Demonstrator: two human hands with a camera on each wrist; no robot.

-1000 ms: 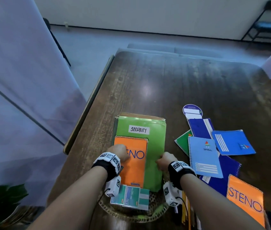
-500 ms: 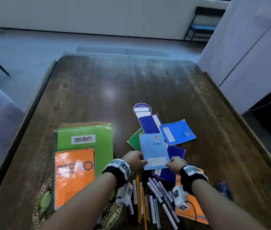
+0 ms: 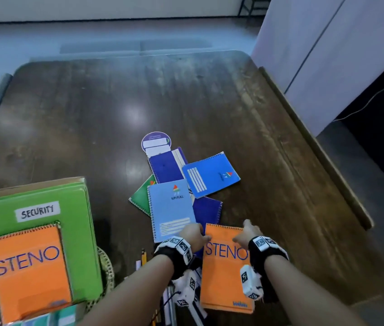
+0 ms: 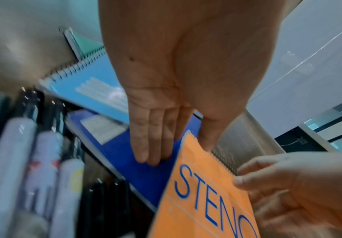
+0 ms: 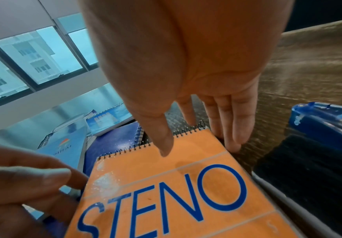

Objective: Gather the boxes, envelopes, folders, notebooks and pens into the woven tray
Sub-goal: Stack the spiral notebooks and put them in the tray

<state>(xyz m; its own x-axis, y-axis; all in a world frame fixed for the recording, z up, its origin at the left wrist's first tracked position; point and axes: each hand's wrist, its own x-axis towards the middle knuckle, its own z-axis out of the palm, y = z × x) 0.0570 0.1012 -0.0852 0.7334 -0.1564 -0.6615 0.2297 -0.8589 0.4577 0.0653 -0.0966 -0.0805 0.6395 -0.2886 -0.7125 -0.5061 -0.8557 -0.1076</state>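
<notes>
An orange STENO notebook (image 3: 226,274) lies near the table's front edge, between my hands. My left hand (image 3: 195,234) pinches its top left corner, thumb on the cover (image 4: 206,185), fingers (image 4: 151,145) along the left edge. At the top right corner my right hand (image 3: 247,232) holds it with the thumb (image 5: 161,141) on the cover and the fingers down past the edge. The woven tray (image 3: 107,269) at lower left carries a green SECURITY folder (image 3: 73,208) and another orange STENO notebook (image 3: 28,274).
A loose pile beyond my hands has a light blue spiral notebook (image 3: 172,212), a blue one (image 3: 209,175), dark blue ones (image 3: 165,165), a green one (image 3: 140,196) and a round purple card (image 3: 155,142). Pens (image 4: 43,161) lie under my left wrist. A blue object (image 5: 324,122) sits right of the notebook.
My hands left the notebook laid in the tray, passed over the light blue spiral notebook and now hold the second orange STENO notebook further right. My head turned right.
</notes>
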